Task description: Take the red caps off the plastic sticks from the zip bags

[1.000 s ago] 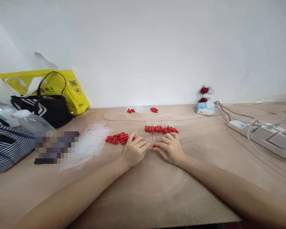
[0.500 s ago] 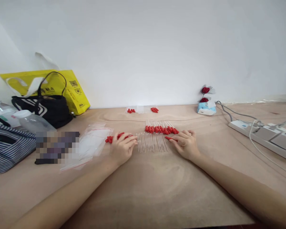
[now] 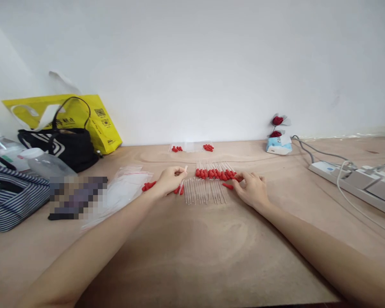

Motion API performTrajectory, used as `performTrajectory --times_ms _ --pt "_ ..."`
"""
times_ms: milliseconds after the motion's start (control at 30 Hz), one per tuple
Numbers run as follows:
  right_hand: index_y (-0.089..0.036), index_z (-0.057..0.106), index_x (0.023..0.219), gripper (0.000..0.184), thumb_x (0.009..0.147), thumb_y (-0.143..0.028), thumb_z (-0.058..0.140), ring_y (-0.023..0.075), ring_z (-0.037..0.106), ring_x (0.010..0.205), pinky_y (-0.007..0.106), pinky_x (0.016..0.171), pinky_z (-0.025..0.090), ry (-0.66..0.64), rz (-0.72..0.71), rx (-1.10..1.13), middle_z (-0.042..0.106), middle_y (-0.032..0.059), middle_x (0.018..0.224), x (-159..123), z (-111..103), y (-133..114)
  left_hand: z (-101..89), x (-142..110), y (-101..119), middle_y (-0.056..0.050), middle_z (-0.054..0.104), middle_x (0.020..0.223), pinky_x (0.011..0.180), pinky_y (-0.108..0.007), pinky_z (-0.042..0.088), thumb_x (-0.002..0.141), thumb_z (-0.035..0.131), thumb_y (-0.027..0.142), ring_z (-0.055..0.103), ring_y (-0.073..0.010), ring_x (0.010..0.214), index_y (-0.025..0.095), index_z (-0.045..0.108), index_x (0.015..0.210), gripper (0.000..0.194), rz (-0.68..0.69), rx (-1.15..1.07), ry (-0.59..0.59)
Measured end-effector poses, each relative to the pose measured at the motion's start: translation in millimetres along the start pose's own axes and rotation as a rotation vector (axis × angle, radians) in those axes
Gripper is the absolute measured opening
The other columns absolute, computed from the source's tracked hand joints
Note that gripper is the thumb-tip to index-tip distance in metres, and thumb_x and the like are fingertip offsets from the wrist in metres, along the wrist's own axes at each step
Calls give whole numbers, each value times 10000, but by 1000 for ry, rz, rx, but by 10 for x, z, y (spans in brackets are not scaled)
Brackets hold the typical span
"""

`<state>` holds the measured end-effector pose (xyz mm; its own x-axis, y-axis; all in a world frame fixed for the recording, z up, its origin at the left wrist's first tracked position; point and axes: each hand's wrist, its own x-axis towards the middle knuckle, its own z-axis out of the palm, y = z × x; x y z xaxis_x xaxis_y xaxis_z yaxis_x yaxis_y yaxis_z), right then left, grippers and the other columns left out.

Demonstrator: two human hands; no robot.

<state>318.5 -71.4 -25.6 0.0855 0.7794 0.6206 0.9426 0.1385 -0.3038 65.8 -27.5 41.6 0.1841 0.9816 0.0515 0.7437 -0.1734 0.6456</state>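
My left hand [image 3: 170, 180] pinches a thin clear glass dropper tube [image 3: 181, 186], which slants down in front of the fingers. Under and beside that hand lie loose red rubber bulbs [image 3: 148, 186], partly hidden by the wrist. Bare glass tubes [image 3: 205, 191] lie side by side in the middle. Behind them is a row of droppers with red bulbs [image 3: 214, 174] fitted on their near ends. My right hand [image 3: 252, 188] rests at the right end of that row, thumb and fingers apart. A single red bulb [image 3: 228, 186] lies just left of its thumb.
Clear zip bags [image 3: 123, 188] lie to the left, near a striped pouch [image 3: 16, 199], a plastic bottle [image 3: 48, 162], a black bag [image 3: 62, 147] and a yellow bag [image 3: 105, 128]. A tissue pack [image 3: 278, 145] and a power strip [image 3: 356, 182] with cables are on the right.
Both hands have parted from the bare tubes. My left hand went left over the loose bulbs, then rose with a glass tube. My right hand moved right and let go of a red bulb.
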Motion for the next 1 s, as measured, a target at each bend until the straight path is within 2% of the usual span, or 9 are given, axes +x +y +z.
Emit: performTrajectory --times_ms 100,200,367,533,667,767,900,1000 --pt "-224 608 732 215 768 -384 468 195 524 710 324 671 229 -43 36 -9 656 13 713 13 3 -10 44 117 53 -17 631 626 469 -208 407 753 475 219 558 -107 472 116 565 956 244 -52 92 -72" --pt "-244 634 741 249 777 -413 455 196 515 728 331 687 230 -118 53 -9 661 9 718 25 5 -25 124 164 88 -20 632 591 494 -230 415 689 528 176 578 -141 498 115 558 987 306 -41 204 -84" --pt "-265 668 770 283 805 -401 422 200 502 761 331 681 221 -184 54 -41 663 26 743 26 0 -41 228 133 146 -96 661 764 644 -294 430 648 533 116 612 -231 750 124 589 939 296 33 404 -49" --pt "-251 658 781 253 791 -390 446 189 501 763 312 673 216 -105 75 -29 647 24 757 64 15 -12 257 100 159 -136 652 854 684 -325 431 679 507 114 600 -268 833 121 610 882 228 112 508 -28" --pt "-234 653 831 256 766 -413 481 182 497 778 310 683 218 -34 88 -62 625 28 790 172 54 28 232 24 134 -110 649 840 705 -315 433 732 478 145 598 -237 823 122 595 941 241 192 520 10" --pt "-256 666 823 265 770 -435 479 183 482 791 317 686 213 -42 43 -75 607 24 783 261 88 28 207 -99 71 -74 638 880 702 -289 433 768 447 166 592 -200 820 152 589 946 228 293 499 90" --pt "-256 677 765 254 766 -431 493 184 462 791 326 681 206 -55 -13 -92 595 31 784 327 141 -4 188 -266 -134 -16 638 827 587 -251 425 785 454 207 592 -152 686 197 610 874 180 510 468 331" --pt "-222 665 720 231 774 -370 496 186 453 791 327 670 203 -52 -24 -124 603 40 790 329 193 -24 190 -337 -321 -5 636 760 589 -234 423 789 465 218 583 -135 674 201 621 815 159 617 443 467"
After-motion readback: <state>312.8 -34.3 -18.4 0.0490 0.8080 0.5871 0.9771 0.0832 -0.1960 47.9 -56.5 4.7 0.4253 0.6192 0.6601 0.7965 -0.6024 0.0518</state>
